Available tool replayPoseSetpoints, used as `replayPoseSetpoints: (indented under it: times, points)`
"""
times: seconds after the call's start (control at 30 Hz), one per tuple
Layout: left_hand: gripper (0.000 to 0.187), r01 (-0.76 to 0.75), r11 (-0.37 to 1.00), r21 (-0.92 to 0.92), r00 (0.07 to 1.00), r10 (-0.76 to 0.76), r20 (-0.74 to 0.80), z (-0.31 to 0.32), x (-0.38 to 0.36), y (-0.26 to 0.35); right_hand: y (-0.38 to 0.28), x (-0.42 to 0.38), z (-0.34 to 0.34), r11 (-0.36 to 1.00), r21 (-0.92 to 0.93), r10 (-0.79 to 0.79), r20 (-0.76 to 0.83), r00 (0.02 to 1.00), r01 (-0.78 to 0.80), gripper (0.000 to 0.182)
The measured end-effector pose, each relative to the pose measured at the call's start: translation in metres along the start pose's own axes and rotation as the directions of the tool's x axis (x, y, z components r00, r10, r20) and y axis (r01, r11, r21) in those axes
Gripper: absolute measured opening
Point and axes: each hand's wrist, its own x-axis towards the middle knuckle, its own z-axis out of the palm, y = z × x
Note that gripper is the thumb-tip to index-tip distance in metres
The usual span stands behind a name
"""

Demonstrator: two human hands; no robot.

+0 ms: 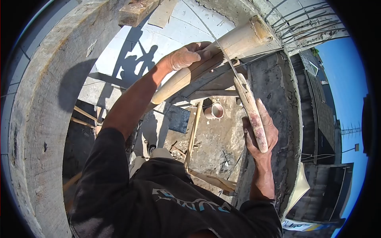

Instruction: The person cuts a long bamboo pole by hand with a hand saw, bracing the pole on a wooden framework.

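In the head view, my left hand (186, 57) is closed around a pale wooden pole (174, 86), which slants from lower left to upper right. My right hand (266, 131) is wrapped around the worn wooden handle of a handsaw (251, 111). Its narrow blade appears almost edge-on and runs up and left across the pole. The teeth show right beside the wood, a little to the right of my left fingers. Part of the pole's underside lies in shadow.
A large curved-looking wooden beam (43, 107) fills the left side. On the right runs a rough concrete wall (274, 99), with rebar (313, 20) above. Far below stand a bucket (214, 110) and a thin wooden post (194, 129) on the dirty floor.
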Motion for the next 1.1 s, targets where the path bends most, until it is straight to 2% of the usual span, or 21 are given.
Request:
replayPoseSetpoints:
  times: [0.1, 0.17, 0.27, 0.37, 0.43, 0.53, 0.57, 0.63, 0.67, 0.7, 0.73, 0.8, 0.83, 0.93, 1.03, 1.1]
  points:
    - [0.065, 0.156, 0.972, 0.179, 0.987, -0.148, -0.058, -0.008, -0.007, 0.004, 0.002, -0.002, 0.002, 0.999, -0.028, -0.031, 0.002, 1.000, 0.031, 0.051]
    - [0.063, 0.145, 0.958, 0.248, 0.988, -0.125, -0.092, 0.001, -0.011, 0.010, 0.004, -0.003, 0.006, 0.999, -0.032, -0.033, -0.005, 0.999, 0.033, 0.050]
    - [0.059, 0.034, 0.907, 0.420, 0.987, 0.035, -0.154, 0.010, -0.011, 0.003, -0.003, -0.001, 0.007, 1.000, 0.004, 0.006, -0.026, 1.000, -0.006, 0.050]
    - [0.057, 0.015, 0.824, 0.566, 0.937, 0.187, -0.297, 0.028, -0.007, -0.006, -0.007, 0.000, 0.007, 0.999, 0.031, 0.019, -0.022, 1.000, -0.018, 0.051]
    - [0.053, -0.063, 0.742, 0.667, 0.922, 0.300, -0.246, 0.021, 0.004, -0.021, -0.009, -0.001, 0.009, 0.998, 0.054, 0.024, -0.030, 0.999, -0.023, 0.051]
    - [0.048, 0.095, 0.802, 0.590, 0.935, 0.132, -0.330, 0.020, 0.004, -0.021, -0.004, -0.005, 0.013, 1.000, 0.017, -0.019, -0.022, 1.000, 0.020, 0.053]
    - [0.038, -0.065, 0.574, 0.816, 0.924, 0.344, -0.168, 0.002, 0.009, -0.041, -0.002, -0.007, 0.014, 0.999, -0.008, -0.044, -0.018, 0.999, 0.044, 0.053]
    - [0.030, -0.119, 0.607, 0.786, 0.923, 0.359, -0.138, -0.024, 0.018, -0.071, -0.001, -0.008, 0.014, 0.999, -0.007, -0.050, 0.001, 0.999, 0.050, 0.055]
    - [0.028, -0.118, 0.665, 0.737, 0.922, 0.349, -0.167, -0.024, 0.021, -0.074, -0.001, -0.009, 0.014, 0.999, -0.009, -0.050, 0.009, 0.999, 0.050, 0.057]
    - [0.025, -0.119, 0.720, 0.684, 0.921, 0.338, -0.195, -0.019, 0.024, -0.069, -0.001, -0.009, 0.013, 0.995, 0.097, -0.030, 0.003, 1.000, 0.029, 0.059]
    - [0.023, -0.121, 0.770, 0.627, 0.918, 0.327, -0.224, -0.014, 0.027, -0.065, 0.003, -0.011, 0.013, 0.991, 0.127, -0.042, 0.021, 0.999, 0.039, 0.061]
    - [0.023, -0.020, 0.964, 0.266, 0.933, 0.114, -0.342, 0.004, 0.020, -0.052, 0.004, -0.013, 0.014, 0.993, 0.021, -0.120, 0.002, 0.993, 0.120, 0.062]
    - [0.022, -0.017, 0.944, 0.328, 0.917, 0.145, -0.370, 0.013, 0.018, -0.046, 0.002, -0.014, 0.013, 0.992, 0.007, -0.127, -0.013, 0.992, 0.127, 0.063]
    - [0.021, 0.159, 0.838, 0.521, 0.893, 0.103, -0.438, 0.033, 0.014, -0.022, -0.009, -0.023, 0.006, 0.990, -0.035, -0.139, -0.036, 0.990, 0.138, 0.061]
    - [0.021, 0.077, 0.885, 0.459, 0.900, 0.136, -0.413, 0.020, 0.015, -0.036, -0.019, -0.032, -0.003, 0.990, -0.062, -0.129, -0.035, 0.991, 0.126, 0.055]
    - [0.022, -0.148, 0.683, 0.715, 0.890, 0.408, -0.206, 0.010, 0.013, -0.045, -0.024, -0.038, -0.008, 0.991, -0.068, -0.116, -0.031, 0.993, 0.114, 0.052]
